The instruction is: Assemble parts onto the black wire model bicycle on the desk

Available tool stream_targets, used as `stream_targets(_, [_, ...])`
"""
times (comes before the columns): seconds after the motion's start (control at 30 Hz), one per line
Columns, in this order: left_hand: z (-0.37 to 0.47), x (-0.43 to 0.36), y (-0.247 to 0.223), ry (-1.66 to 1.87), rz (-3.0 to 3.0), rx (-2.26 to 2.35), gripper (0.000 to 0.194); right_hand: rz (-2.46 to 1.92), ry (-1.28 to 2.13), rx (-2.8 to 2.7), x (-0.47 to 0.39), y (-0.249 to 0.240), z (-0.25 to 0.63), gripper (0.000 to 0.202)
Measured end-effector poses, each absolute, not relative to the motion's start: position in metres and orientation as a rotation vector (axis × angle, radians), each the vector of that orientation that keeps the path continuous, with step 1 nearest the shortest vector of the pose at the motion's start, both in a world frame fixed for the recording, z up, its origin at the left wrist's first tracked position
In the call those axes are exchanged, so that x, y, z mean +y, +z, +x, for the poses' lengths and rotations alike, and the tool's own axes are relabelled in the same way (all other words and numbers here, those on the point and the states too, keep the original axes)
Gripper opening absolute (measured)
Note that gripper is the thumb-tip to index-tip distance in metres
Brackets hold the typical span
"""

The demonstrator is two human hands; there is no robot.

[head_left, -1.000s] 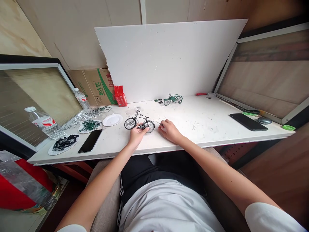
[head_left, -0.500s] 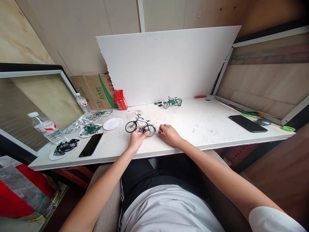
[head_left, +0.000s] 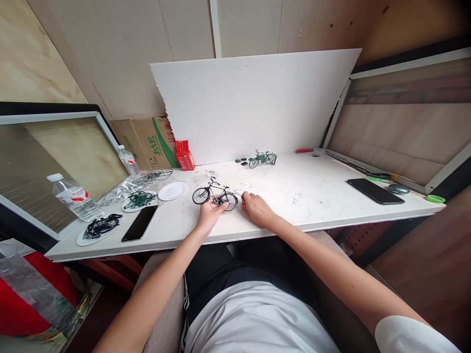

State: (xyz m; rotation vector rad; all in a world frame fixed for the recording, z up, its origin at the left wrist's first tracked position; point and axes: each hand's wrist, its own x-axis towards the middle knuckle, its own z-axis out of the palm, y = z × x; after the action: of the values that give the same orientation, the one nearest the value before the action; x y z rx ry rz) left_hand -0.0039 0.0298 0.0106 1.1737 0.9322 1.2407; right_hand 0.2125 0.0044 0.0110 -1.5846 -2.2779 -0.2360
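Observation:
A small black model bicycle [head_left: 215, 193] is held upright just over the white table [head_left: 279, 196], its front wheel to the left. My left hand [head_left: 209, 214] grips it low, near the pedals, with thumb and fingers closed. Just right of the rear wheel, my right hand [head_left: 255, 208] is closed in a pinch; whatever lies between its fingertips is too small to make out. Farther back stands a green model bicycle [head_left: 262, 159], with small dark pieces [head_left: 243, 161] at its left.
At the left are a plate of black parts [head_left: 99, 227], a plate of green parts [head_left: 140, 200], a bare white plate [head_left: 172, 191], a phone [head_left: 140, 223] and two bottles [head_left: 79, 196]. Another phone [head_left: 375, 191] lies right. A white board [head_left: 253, 108] stands behind.
The camera view has tilted slightly, so the scene sits a little lower. Both hands keep nearly the same pose around the black bicycle.

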Motion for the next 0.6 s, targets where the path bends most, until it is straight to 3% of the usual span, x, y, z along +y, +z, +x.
stream_targets(0.33, [-0.003, 0.025, 0.014, 1.207, 1.219, 0.941, 0.067, -1.142, 0.302, -1.893, 0.005, 0.009, 0.21, 0.017])
stream_targets(0.6, [-0.001, 0.025, 0.016, 1.228, 1.168, 0.931, 0.064, -1.058, 0.43, -1.736, 0.016, 0.008, 0.175, 0.015])
